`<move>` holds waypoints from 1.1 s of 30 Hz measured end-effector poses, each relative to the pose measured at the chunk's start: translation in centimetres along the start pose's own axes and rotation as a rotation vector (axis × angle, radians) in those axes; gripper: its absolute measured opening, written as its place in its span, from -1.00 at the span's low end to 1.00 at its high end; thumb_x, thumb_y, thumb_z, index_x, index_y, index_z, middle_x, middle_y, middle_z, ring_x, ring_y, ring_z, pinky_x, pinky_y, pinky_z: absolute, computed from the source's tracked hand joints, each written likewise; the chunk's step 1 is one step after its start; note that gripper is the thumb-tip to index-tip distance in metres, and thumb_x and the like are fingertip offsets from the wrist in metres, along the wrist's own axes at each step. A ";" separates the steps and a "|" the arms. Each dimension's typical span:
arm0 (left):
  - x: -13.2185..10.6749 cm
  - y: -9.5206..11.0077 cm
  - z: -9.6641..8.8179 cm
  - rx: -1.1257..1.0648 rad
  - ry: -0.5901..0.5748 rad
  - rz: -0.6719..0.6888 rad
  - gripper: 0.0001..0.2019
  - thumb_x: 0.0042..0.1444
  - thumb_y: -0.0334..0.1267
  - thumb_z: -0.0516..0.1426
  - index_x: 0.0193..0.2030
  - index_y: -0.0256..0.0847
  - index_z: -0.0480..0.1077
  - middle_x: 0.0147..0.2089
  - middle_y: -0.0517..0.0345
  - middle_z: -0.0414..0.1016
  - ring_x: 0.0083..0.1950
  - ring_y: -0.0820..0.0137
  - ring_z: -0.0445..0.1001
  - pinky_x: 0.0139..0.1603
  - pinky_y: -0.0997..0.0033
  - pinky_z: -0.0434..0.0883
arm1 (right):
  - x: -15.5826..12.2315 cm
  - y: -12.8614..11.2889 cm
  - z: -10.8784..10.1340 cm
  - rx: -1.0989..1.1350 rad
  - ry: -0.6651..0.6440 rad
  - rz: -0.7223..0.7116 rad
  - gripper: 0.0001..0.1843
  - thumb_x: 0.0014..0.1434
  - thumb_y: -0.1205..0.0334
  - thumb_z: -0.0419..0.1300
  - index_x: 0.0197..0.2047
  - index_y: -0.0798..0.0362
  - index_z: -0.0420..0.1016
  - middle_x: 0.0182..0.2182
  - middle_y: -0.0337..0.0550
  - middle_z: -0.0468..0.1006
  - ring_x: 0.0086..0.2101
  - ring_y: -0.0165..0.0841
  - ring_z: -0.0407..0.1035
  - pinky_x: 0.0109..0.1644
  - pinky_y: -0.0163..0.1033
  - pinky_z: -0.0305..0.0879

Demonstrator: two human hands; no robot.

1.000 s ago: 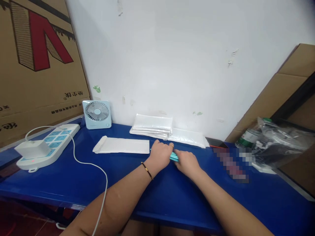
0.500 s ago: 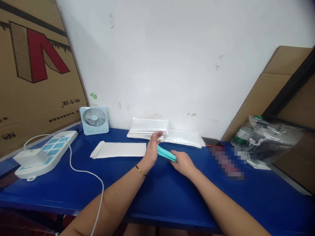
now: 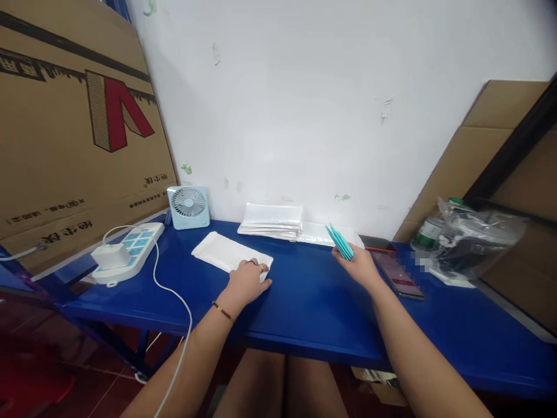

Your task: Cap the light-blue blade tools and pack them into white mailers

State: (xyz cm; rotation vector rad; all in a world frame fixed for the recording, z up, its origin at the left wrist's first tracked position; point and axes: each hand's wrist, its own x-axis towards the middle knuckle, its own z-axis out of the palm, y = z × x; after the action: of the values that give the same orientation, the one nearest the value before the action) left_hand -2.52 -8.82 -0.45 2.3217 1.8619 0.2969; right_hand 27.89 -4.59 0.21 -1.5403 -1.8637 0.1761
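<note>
A flat white packet (image 3: 224,251), like a padded envelope, lies at a slant on the blue table. My left hand (image 3: 249,281), with a ring and a bracelet, rests on its right end, fingers draped over the surface and thumb apart. To the right, my right hand (image 3: 359,264) is closed around a small stack of flat teal pieces (image 3: 342,242), held upright above the table; I cannot make out what kind they are. Behind, against the wall, sits a pile of shiny white packets (image 3: 272,219), and more white packets (image 3: 313,233) lie beside it.
A small blue fan (image 3: 188,207) and a white power strip (image 3: 136,249) with a plugged-in charger (image 3: 109,255) stand left. The charger's white cable (image 3: 174,292) crosses my left forearm. A phone (image 3: 398,276) and a clear plastic bag (image 3: 478,244) lie right. Cardboard (image 3: 78,139) flanks the table.
My hands have parted. The left has come down onto the white packet, now turned aslant; the right has carried the teal stack rightward and tilted it upright. The view has shifted slightly.
</note>
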 end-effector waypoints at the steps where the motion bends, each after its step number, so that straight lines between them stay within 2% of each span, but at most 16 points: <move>1: -1.5 -0.2 -0.1 -0.009 0.027 0.028 -0.66 0.08 -0.01 0.05 -0.05 -0.06 0.41 -0.04 -0.01 0.39 0.04 0.14 0.31 -0.06 0.19 0.33 | -0.5 -0.1 -0.4 0.005 0.000 0.002 -0.76 0.08 0.08 0.09 -0.30 0.02 0.49 -0.43 -0.20 0.56 -0.40 -0.29 0.43 -0.31 -0.28 0.24; 3: -4.6 -0.5 -0.3 -0.034 0.051 0.083 -0.71 0.08 0.01 0.06 -0.19 -0.10 0.45 -0.14 0.04 0.41 -0.02 0.20 0.34 -0.04 0.27 0.31 | -1.8 -0.2 -1.3 0.005 -0.020 -0.011 -0.77 0.08 0.09 0.09 -0.31 0.02 0.49 -0.42 -0.20 0.56 -0.39 -0.29 0.43 -0.30 -0.28 0.24; 6: -8.1 -0.8 -0.6 -0.083 -0.014 0.122 -0.66 0.10 0.07 0.03 -0.44 -0.12 0.42 -0.28 0.09 0.43 -0.10 0.24 0.37 -0.08 0.30 0.31 | -3.6 0.0 -2.7 -0.014 -0.066 -0.040 -0.76 0.10 0.07 0.08 -0.31 0.02 0.48 -0.42 -0.20 0.56 -0.38 -0.28 0.44 -0.31 -0.28 0.23; 8: -9.0 -0.7 -0.6 -0.085 -0.009 0.063 -0.61 0.08 0.15 0.00 -0.38 -0.11 0.42 -0.22 0.08 0.44 -0.07 0.22 0.38 -0.08 0.26 0.30 | -4.4 0.3 -3.4 -0.047 -0.088 -0.045 -0.75 0.11 0.05 0.07 -0.32 0.02 0.48 -0.43 -0.19 0.56 -0.39 -0.28 0.44 -0.33 -0.28 0.22; 9: -8.9 -0.6 -0.4 -0.073 0.024 0.012 -0.57 0.05 0.20 0.01 -0.26 -0.10 0.42 -0.12 0.04 0.44 0.00 0.17 0.35 -0.05 0.21 0.29 | -4.8 0.4 -3.7 -0.074 -0.094 -0.048 -0.74 0.12 0.05 0.06 -0.31 0.02 0.48 -0.43 -0.18 0.56 -0.40 -0.27 0.43 -0.34 -0.28 0.22; 11: -7.8 -0.2 0.0 -0.031 0.100 -0.104 -0.29 -0.10 0.32 0.05 0.10 -0.10 0.27 0.16 -0.12 0.27 0.20 0.00 0.18 0.06 0.04 0.21 | -5.2 0.4 -4.1 -0.159 -0.110 -0.062 -0.74 0.13 0.07 0.05 -0.31 0.02 0.48 -0.45 -0.17 0.56 -0.42 -0.26 0.42 -0.36 -0.29 0.19; 13: -6.1 0.3 0.4 0.012 0.084 -0.201 0.02 -0.25 0.39 0.08 0.31 -0.15 0.00 0.31 -0.28 0.03 0.29 -0.17 -0.01 0.09 -0.15 0.12 | -5.5 0.3 -4.3 -0.263 -0.133 -0.080 -0.77 0.13 0.12 0.04 -0.29 0.01 0.47 -0.46 -0.17 0.55 -0.43 -0.26 0.41 -0.39 -0.30 0.15; 14: -5.2 0.4 0.5 0.022 0.047 -0.222 0.09 -0.28 0.38 0.10 0.34 -0.18 -0.08 0.32 -0.34 0.00 0.29 -0.22 -0.02 0.08 -0.19 0.11 | -5.5 0.1 -4.4 -0.309 -0.151 -0.088 -0.79 0.12 0.16 0.04 -0.28 0.01 0.47 -0.46 -0.17 0.55 -0.43 -0.27 0.41 -0.40 -0.30 0.13; 16: -3.8 0.4 0.4 0.025 -0.017 -0.178 0.08 -0.25 0.27 0.15 0.36 -0.20 -0.16 0.25 -0.35 0.13 0.24 -0.20 0.09 0.04 -0.18 0.15 | -5.7 -0.2 -4.5 -0.382 -0.187 -0.102 -0.80 0.11 0.23 0.05 -0.24 -0.02 0.47 -0.41 -0.18 0.57 -0.40 -0.28 0.41 -0.40 -0.31 0.10; 18: -2.9 0.1 -0.1 0.012 -0.090 -0.042 0.02 -0.20 0.06 0.19 0.37 -0.15 -0.19 0.18 -0.25 0.27 0.19 -0.09 0.20 0.04 -0.08 0.19 | -5.9 -0.5 -4.6 -0.459 -0.209 -0.101 -0.77 0.10 0.28 0.05 -0.20 -0.04 0.46 -0.36 -0.19 0.58 -0.37 -0.28 0.42 -0.40 -0.32 0.09; 20: -2.3 -0.2 -0.5 -0.005 -0.166 0.113 0.01 -0.22 -0.11 0.21 0.38 -0.08 -0.21 0.17 -0.15 0.31 0.19 0.00 0.23 0.09 0.02 0.19 | -6.0 -0.6 -4.6 -0.553 -0.223 -0.094 -0.74 0.09 0.31 0.05 -0.17 -0.06 0.45 -0.30 -0.19 0.58 -0.33 -0.28 0.42 -0.39 -0.32 0.08; 23: -1.7 -0.3 -0.4 -0.027 -0.217 0.233 0.07 -0.26 -0.03 0.24 0.38 -0.06 -0.24 0.27 -0.12 0.20 0.28 0.02 0.14 0.21 0.00 0.07 | -5.9 -0.8 -4.1 -0.658 -0.266 -0.114 -0.72 0.07 0.33 0.07 -0.13 -0.06 0.43 -0.22 -0.17 0.56 -0.25 -0.26 0.41 -0.39 -0.32 0.08; 25: -1.3 0.1 0.1 -0.040 -0.201 0.247 0.15 -0.31 0.13 0.25 0.39 -0.07 -0.26 0.32 -0.15 0.10 0.32 -0.01 0.06 0.25 -0.06 -0.02 | -5.7 -1.1 -3.4 -0.688 -0.291 -0.128 -0.72 0.08 0.33 0.07 -0.12 -0.05 0.41 -0.21 -0.15 0.55 -0.21 -0.25 0.40 -0.38 -0.31 0.09; 27: -1.0 0.6 0.7 -0.063 -0.166 0.228 0.20 -0.36 0.21 0.25 0.39 -0.12 -0.24 0.32 -0.18 0.09 0.33 -0.03 0.03 0.24 -0.06 0.00 | -5.4 -1.5 -2.5 -0.707 -0.299 -0.125 -0.73 0.10 0.33 0.06 -0.11 -0.04 0.40 -0.22 -0.13 0.54 -0.20 -0.26 0.39 -0.37 -0.31 0.10; 29: -1.0 1.1 1.1 -0.111 -0.125 0.223 0.17 -0.34 0.18 0.27 0.38 -0.13 -0.20 0.30 -0.15 0.14 0.31 0.00 0.08 0.23 0.04 0.07 | -5.1 -1.8 -1.7 -0.731 -0.299 -0.127 -0.75 0.11 0.34 0.06 -0.12 -0.03 0.40 -0.24 -0.12 0.53 -0.20 -0.26 0.38 -0.36 -0.32 0.10; 33: -1.2 1.4 1.2 -0.192 -0.049 0.234 -0.01 -0.19 -0.04 0.25 0.37 -0.07 -0.15 0.19 -0.02 0.28 0.17 0.11 0.29 0.17 0.19 0.17 | -4.7 -1.9 -0.7 -0.788 -0.307 -0.192 -0.78 0.13 0.41 0.03 -0.19 0.03 0.42 -0.30 -0.07 0.53 -0.24 -0.24 0.37 -0.35 -0.30 0.09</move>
State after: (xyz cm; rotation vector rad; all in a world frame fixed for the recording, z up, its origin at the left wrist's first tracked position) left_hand -1.13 -10.34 -1.32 2.3897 1.4689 0.4213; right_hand 26.98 -9.66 -0.27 -1.8856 -2.4865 -0.4975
